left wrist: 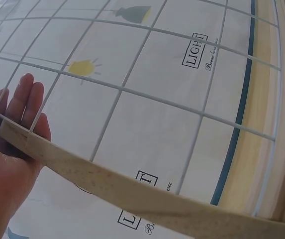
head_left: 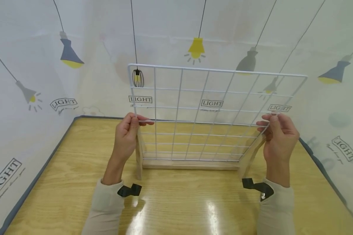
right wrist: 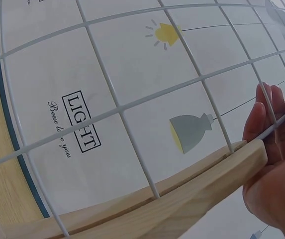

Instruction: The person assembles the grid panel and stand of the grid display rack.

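A white wire grid panel point(head_left: 209, 70) stands between two wooden side posts, tilted in the head view, its lower part between them. My left hand point(head_left: 125, 135) pinches the panel's left edge wire, just above the top of the left post point(head_left: 139, 163). On the opposite edge, my right hand point(head_left: 279, 138) pinches the wire close over the right post point(head_left: 250, 158). A wooden crossbar point(head_left: 191, 165) joins the posts low down, right at the grid's bottom wire. In the right wrist view, wires meet a groove along the post point(right wrist: 197, 199).
The frame stands on a wood-grain table point(head_left: 176, 192). Behind and on both sides rises a pale wall covering point(head_left: 170, 29) printed with lamps and lettering, meeting the table along a dark edge strip point(head_left: 58, 148). Black wrist mounts point(head_left: 130, 190) sit at both sleeves.
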`<state>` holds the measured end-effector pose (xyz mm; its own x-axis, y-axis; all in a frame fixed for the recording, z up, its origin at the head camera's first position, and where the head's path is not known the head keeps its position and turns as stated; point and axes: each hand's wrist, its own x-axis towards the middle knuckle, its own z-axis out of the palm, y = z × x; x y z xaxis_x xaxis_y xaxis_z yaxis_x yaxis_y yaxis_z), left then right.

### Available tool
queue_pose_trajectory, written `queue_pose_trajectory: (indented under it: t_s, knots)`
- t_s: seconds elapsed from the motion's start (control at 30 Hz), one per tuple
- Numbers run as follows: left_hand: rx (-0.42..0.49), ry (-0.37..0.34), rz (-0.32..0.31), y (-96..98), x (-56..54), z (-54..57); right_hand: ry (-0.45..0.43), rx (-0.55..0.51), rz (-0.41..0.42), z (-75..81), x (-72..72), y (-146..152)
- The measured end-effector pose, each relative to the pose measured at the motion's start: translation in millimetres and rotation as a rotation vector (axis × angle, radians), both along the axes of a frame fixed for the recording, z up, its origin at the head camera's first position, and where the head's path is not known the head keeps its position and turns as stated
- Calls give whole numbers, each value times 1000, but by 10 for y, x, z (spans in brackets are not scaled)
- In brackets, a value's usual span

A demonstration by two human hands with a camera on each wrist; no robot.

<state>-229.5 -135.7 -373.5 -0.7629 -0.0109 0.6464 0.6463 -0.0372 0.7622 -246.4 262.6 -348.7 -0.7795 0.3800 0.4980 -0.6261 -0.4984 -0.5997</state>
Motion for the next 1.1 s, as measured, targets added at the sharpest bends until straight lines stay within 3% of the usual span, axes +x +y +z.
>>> queue_pose_trajectory:
  t_s: [0.23,0.5,0.77,0.93,1.1]
  knots:
    - [-6,3,-7,-14,6,28,12,-18,55,11,5,24]
    - [-30,-32,-8,-39,35,56,-15,53,-5,25,26,21]
    - [-21,11,-83,-107,40,56,2,96,32,61,52,70]
    - [-94,9,-94,-179,38,26,26,150,27,58,73,88]
    - [-189,12,-69,-265,49,15,63,178,92,41,72,96]
